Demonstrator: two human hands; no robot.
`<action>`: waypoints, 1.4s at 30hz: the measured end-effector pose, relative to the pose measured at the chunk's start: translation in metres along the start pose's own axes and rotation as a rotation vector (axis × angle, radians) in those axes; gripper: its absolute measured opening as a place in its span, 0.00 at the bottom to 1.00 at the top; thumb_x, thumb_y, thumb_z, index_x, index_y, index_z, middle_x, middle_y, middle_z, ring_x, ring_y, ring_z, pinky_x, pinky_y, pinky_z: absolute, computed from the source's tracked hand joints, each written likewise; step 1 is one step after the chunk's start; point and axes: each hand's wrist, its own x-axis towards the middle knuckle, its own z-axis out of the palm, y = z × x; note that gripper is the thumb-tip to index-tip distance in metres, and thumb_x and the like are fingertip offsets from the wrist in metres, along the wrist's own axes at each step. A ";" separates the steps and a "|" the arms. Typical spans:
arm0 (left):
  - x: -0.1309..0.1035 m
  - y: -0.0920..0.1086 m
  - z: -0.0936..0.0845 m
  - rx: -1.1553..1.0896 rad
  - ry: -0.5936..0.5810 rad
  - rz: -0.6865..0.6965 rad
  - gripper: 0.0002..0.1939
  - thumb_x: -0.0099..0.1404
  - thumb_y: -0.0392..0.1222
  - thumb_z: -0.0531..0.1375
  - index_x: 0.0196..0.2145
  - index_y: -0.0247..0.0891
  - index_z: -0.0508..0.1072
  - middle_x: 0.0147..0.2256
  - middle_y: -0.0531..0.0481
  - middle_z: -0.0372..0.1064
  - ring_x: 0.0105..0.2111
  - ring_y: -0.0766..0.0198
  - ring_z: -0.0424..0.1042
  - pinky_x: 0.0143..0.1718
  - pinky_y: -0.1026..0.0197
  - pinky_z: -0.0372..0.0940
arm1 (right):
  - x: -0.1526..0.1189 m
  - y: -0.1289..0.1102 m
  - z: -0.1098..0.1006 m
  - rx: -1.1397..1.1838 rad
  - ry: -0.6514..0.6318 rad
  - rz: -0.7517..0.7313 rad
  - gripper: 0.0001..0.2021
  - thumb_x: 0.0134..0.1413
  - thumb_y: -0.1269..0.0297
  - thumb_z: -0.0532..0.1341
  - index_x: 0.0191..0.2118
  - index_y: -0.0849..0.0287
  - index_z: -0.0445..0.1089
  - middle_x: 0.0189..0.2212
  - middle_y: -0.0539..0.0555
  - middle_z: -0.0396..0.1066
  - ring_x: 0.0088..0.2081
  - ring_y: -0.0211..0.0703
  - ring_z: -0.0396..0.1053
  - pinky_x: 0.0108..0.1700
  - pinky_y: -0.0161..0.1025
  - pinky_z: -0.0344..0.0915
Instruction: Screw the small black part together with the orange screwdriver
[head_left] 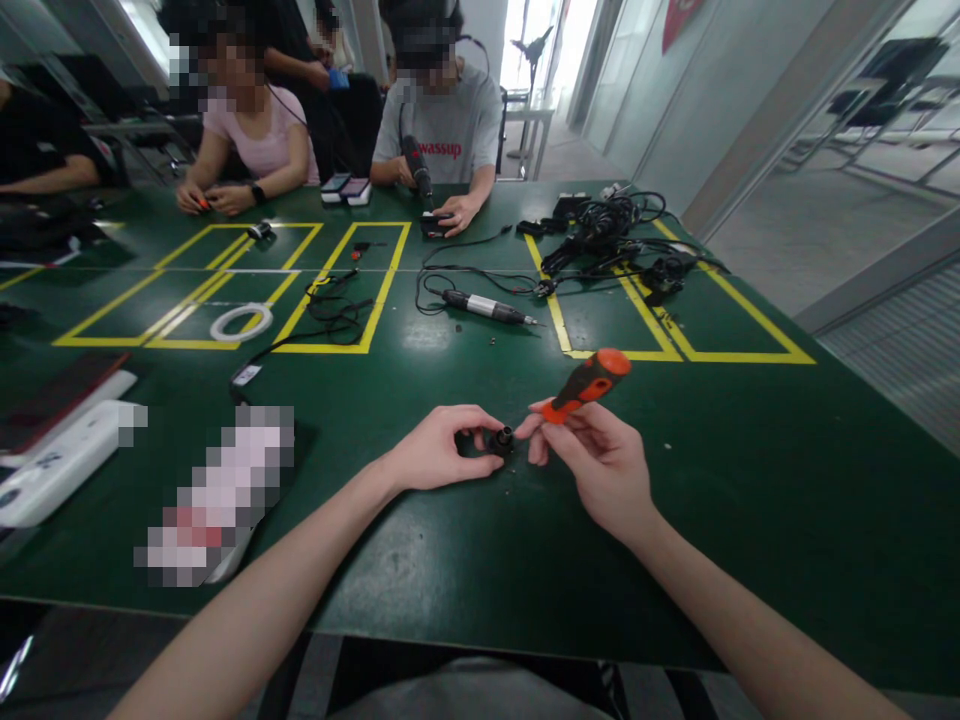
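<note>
Between the thumb and fingers of my left hand (442, 447) is a small dark cylindrical part (501, 440), held at the table top with its round open end facing up. My right hand (611, 460) grips an orange and black screwdriver (589, 385) near the lower end of its handle. The handle tilts up to the right, and its shaft is hidden or too thin to make out. The fingertips of my right hand are close to the dark part. A few tiny specks lie on the table just below it.
An electric screwdriver (487, 306) with a cable lies on the green table (720, 520). Tangled black cables (607, 235) are at the back right. A white ring of tape (241, 322) and a white power strip (71, 460) lie left. Across the table a person (450, 130) works with a power tool.
</note>
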 end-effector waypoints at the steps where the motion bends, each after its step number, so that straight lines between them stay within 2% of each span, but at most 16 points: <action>1: 0.000 0.000 0.000 0.001 0.000 -0.001 0.12 0.61 0.41 0.68 0.42 0.35 0.80 0.36 0.49 0.77 0.34 0.65 0.73 0.39 0.62 0.67 | 0.000 0.000 0.001 0.017 -0.004 0.001 0.16 0.60 0.48 0.71 0.40 0.56 0.76 0.29 0.54 0.81 0.24 0.40 0.74 0.28 0.39 0.75; 5: 0.000 0.001 0.000 0.007 -0.006 -0.013 0.14 0.60 0.41 0.68 0.44 0.36 0.80 0.38 0.48 0.78 0.34 0.64 0.73 0.39 0.61 0.68 | -0.001 0.000 0.001 0.023 0.006 0.008 0.14 0.58 0.51 0.73 0.36 0.56 0.74 0.27 0.52 0.80 0.23 0.39 0.73 0.28 0.38 0.75; 9: 0.000 0.000 0.000 -0.002 0.001 0.003 0.14 0.60 0.40 0.68 0.44 0.35 0.80 0.38 0.49 0.78 0.34 0.65 0.73 0.39 0.61 0.68 | -0.001 -0.001 -0.002 -0.041 -0.010 0.004 0.13 0.59 0.53 0.72 0.33 0.57 0.77 0.29 0.54 0.80 0.24 0.39 0.73 0.28 0.38 0.74; 13: 0.000 -0.002 0.001 -0.013 0.000 0.017 0.14 0.61 0.41 0.68 0.45 0.34 0.80 0.38 0.48 0.78 0.34 0.65 0.74 0.39 0.62 0.68 | 0.001 -0.003 -0.005 -0.034 -0.046 0.002 0.13 0.61 0.52 0.71 0.34 0.57 0.79 0.29 0.53 0.78 0.25 0.40 0.72 0.28 0.39 0.74; 18: 0.000 -0.002 0.001 0.014 0.005 0.020 0.12 0.61 0.40 0.68 0.43 0.35 0.80 0.36 0.50 0.77 0.34 0.65 0.73 0.39 0.62 0.66 | -0.001 0.000 -0.001 0.055 -0.043 -0.001 0.13 0.61 0.51 0.71 0.41 0.56 0.77 0.30 0.53 0.80 0.25 0.39 0.74 0.29 0.39 0.76; 24: 0.000 -0.001 0.002 -0.001 0.001 0.005 0.14 0.61 0.41 0.68 0.45 0.34 0.80 0.37 0.49 0.77 0.34 0.65 0.74 0.39 0.63 0.67 | 0.000 0.003 -0.001 0.006 -0.015 0.005 0.13 0.60 0.52 0.72 0.35 0.56 0.76 0.29 0.53 0.80 0.24 0.38 0.72 0.29 0.37 0.74; 30: 0.000 -0.002 0.002 0.001 0.013 0.022 0.15 0.61 0.40 0.68 0.45 0.34 0.80 0.37 0.49 0.77 0.34 0.65 0.74 0.39 0.62 0.67 | 0.001 0.002 -0.002 0.041 -0.066 -0.002 0.13 0.65 0.51 0.68 0.39 0.56 0.77 0.29 0.52 0.78 0.24 0.37 0.72 0.28 0.37 0.73; 33: -0.001 -0.001 0.002 0.022 0.018 0.024 0.13 0.61 0.40 0.68 0.43 0.34 0.81 0.34 0.51 0.76 0.33 0.65 0.73 0.38 0.63 0.66 | 0.000 0.003 0.000 0.078 -0.066 0.010 0.15 0.63 0.50 0.70 0.44 0.55 0.74 0.31 0.51 0.79 0.25 0.38 0.73 0.29 0.38 0.75; 36: 0.000 -0.001 0.002 0.020 0.013 0.032 0.13 0.61 0.40 0.68 0.43 0.34 0.81 0.35 0.50 0.77 0.33 0.66 0.73 0.37 0.63 0.66 | 0.000 0.003 0.000 0.054 -0.047 0.024 0.15 0.61 0.49 0.71 0.40 0.54 0.71 0.29 0.51 0.79 0.23 0.38 0.73 0.29 0.38 0.75; 42: 0.000 -0.003 0.002 0.011 0.018 0.046 0.14 0.60 0.39 0.68 0.44 0.34 0.80 0.37 0.49 0.78 0.33 0.66 0.74 0.38 0.63 0.67 | 0.000 0.001 -0.005 -0.080 -0.037 -0.034 0.12 0.60 0.54 0.72 0.34 0.57 0.77 0.30 0.52 0.76 0.25 0.37 0.70 0.28 0.37 0.72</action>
